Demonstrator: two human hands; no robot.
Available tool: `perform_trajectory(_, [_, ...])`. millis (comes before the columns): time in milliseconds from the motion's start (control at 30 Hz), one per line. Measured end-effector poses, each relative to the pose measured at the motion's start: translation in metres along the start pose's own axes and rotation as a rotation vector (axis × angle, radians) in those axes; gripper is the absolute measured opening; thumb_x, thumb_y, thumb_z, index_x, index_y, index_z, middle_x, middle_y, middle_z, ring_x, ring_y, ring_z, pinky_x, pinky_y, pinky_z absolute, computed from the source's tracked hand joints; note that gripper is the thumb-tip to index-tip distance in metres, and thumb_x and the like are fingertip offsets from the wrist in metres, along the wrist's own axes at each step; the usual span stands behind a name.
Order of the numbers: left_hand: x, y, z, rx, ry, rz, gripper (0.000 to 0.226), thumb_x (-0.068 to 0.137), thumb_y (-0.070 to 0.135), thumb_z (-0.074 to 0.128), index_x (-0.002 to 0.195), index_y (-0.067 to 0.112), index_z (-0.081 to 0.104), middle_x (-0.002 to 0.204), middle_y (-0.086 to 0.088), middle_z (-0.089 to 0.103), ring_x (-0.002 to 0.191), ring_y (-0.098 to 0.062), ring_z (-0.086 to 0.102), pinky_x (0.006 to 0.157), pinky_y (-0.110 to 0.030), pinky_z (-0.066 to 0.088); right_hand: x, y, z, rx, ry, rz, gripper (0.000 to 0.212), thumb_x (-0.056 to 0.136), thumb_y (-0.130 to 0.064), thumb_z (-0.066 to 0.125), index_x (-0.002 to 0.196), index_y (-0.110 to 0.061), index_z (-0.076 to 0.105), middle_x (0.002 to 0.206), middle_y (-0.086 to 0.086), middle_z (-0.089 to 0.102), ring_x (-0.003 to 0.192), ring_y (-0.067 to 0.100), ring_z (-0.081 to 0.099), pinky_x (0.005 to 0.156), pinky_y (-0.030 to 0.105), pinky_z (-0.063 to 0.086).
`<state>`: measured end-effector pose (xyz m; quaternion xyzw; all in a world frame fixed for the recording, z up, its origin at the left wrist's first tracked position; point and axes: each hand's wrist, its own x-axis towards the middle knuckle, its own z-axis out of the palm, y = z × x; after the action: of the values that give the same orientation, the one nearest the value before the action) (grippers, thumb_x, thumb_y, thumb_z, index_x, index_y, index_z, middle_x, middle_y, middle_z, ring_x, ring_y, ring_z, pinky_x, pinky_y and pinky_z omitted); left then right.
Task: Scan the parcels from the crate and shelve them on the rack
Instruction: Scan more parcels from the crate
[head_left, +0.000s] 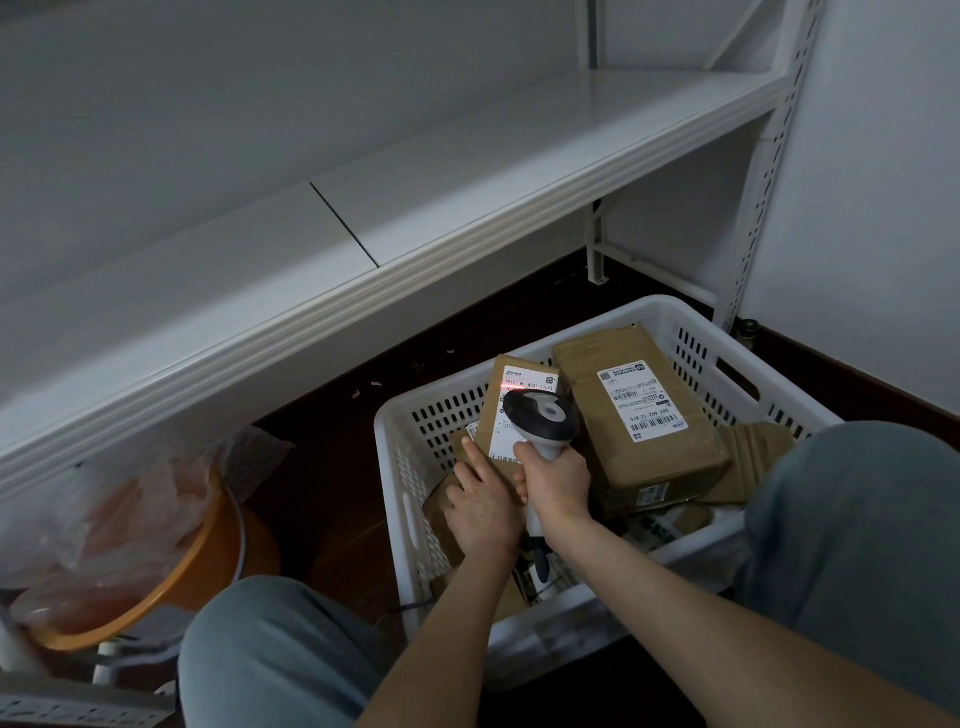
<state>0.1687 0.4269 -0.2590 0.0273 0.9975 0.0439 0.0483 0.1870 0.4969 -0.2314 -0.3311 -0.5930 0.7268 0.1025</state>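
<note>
**Handheld scanner reads a parcel label inside the crate**

Right hand (558, 486) fingers wrap the grip of a barcode scanner (543, 415), its head over the label of a flat brown parcel (496, 410), where a red scan line (511, 383) glows. The left hand (483, 512), at 8 o'clock of the scanner, grips that parcel's lower edge, index finger stretched along its face, propping it tilted inside the white slotted crate (387, 467). A larger labelled carton (613, 441) lies at 3 o'clock, also in the crate. The white rack shelf (467, 171) runs from 9 to 1 o'clock; an orange basin (223, 540) sits at 8 o'clock.
</note>
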Motion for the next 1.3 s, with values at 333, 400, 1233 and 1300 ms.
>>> perform_trajectory(333, [-0.001,0.001,-0.003,-0.018,-0.015,-0.006,0.081,0.099,0.040,0.040,0.151,0.008,-0.014,0.145,-0.016,0.026,0.121,-0.032,0.044,0.086,-0.038,0.049,0.001,-0.002,0.003,-0.026,0.008,0.010,0.011,0.086,-0.014,0.064,0.089,-0.004,0.066,0.061,0.003,0.062,0.046,0.009,0.054,0.048,0.022,0.042])
perform_trajectory(400, [-0.001,0.001,-0.003,-0.020,-0.025,-0.005,0.082,0.098,0.038,0.042,0.151,0.008,-0.015,0.146,-0.017,0.025,0.120,-0.032,0.045,0.086,-0.038,0.049,0.001,-0.001,0.002,-0.026,0.012,0.019,0.013,0.086,-0.015,0.064,0.089,-0.003,0.067,0.061,0.003,0.062,0.046,0.009,0.054,0.048,0.022,0.042])
perform_trajectory(1233, [0.045,0.010,-0.014,-0.609,0.197,0.001,0.109,0.062,0.053,0.080,0.143,0.005,0.025,0.136,-0.012,0.036,0.124,-0.032,0.041,0.097,-0.047,0.044,0.047,-0.029,-0.010,0.165,-0.136,0.039,0.035,0.086,-0.022,0.071,0.118,-0.008,0.063,0.103,0.005,0.070,0.094,0.017,0.065,0.071,0.027,0.052])
perform_trajectory(1300, [0.044,0.011,-0.007,-0.759,0.197,-0.022,0.107,0.064,0.044,0.083,0.144,0.005,0.024,0.135,-0.012,0.036,0.124,-0.030,0.042,0.099,-0.046,0.044,0.052,-0.033,-0.006,0.106,-0.154,0.013,0.041,0.084,-0.024,0.074,0.121,-0.009,0.063,0.107,0.007,0.070,0.102,0.024,0.065,0.087,0.038,0.054])
